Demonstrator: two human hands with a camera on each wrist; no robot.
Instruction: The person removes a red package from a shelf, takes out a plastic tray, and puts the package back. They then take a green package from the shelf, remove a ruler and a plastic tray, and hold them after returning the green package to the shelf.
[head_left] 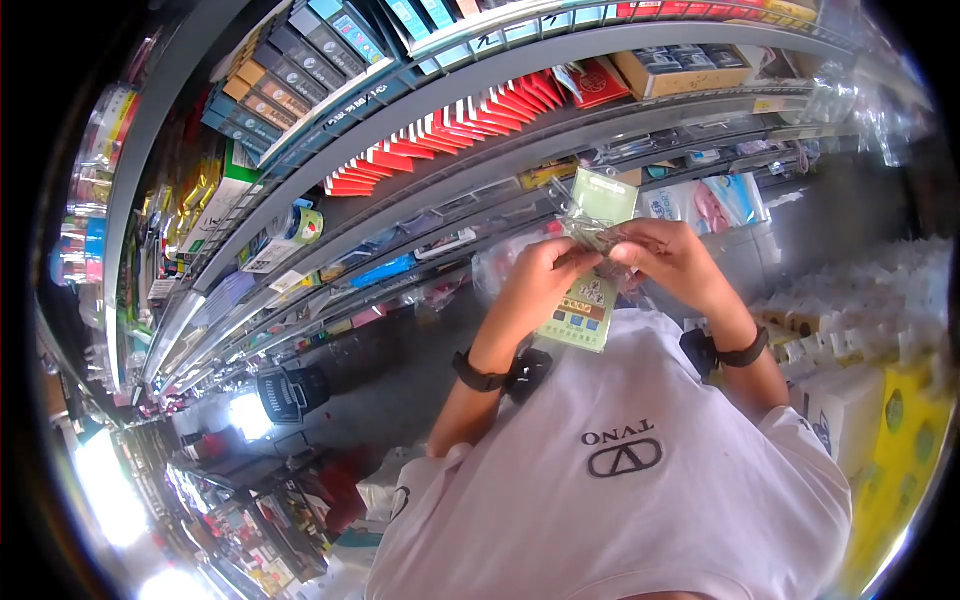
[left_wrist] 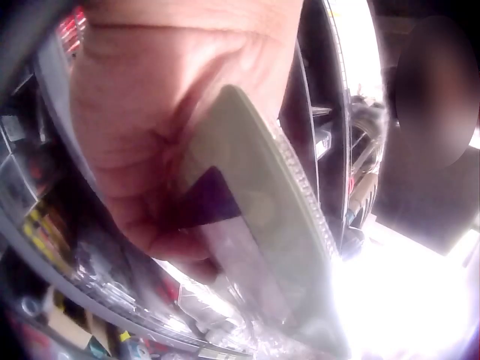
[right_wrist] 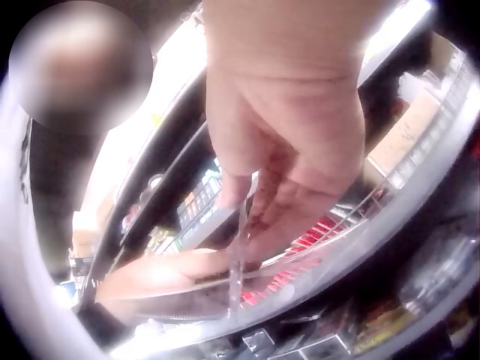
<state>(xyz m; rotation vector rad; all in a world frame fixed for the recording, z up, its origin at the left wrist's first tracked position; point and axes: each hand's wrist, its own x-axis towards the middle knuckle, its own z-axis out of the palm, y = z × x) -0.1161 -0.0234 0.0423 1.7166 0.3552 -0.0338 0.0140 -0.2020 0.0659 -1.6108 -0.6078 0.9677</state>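
In the head view a light green printed package (head_left: 578, 318) is held in front of the chest, with clear crinkled plastic at its middle. The left hand (head_left: 548, 272) grips the package from one side. Across from it, the right hand (head_left: 668, 256) pinches the plastic, thumb and fingers close to the left fingertips. The left wrist view shows the pale green package (left_wrist: 262, 187) lying against the palm of the left hand (left_wrist: 165, 127), fingers curled behind it. A thin transparent strip (right_wrist: 238, 262) hangs from the right hand (right_wrist: 292, 142) in the right wrist view.
Shelves curve across the top and left, with red packets (head_left: 440, 135), boxes (head_left: 310, 65) and a carton (head_left: 680, 72). A dark bin-like object (head_left: 290, 393) stands on the floor at the left. Bagged goods (head_left: 870, 310) and a yellow surface (head_left: 900, 440) lie at the right.
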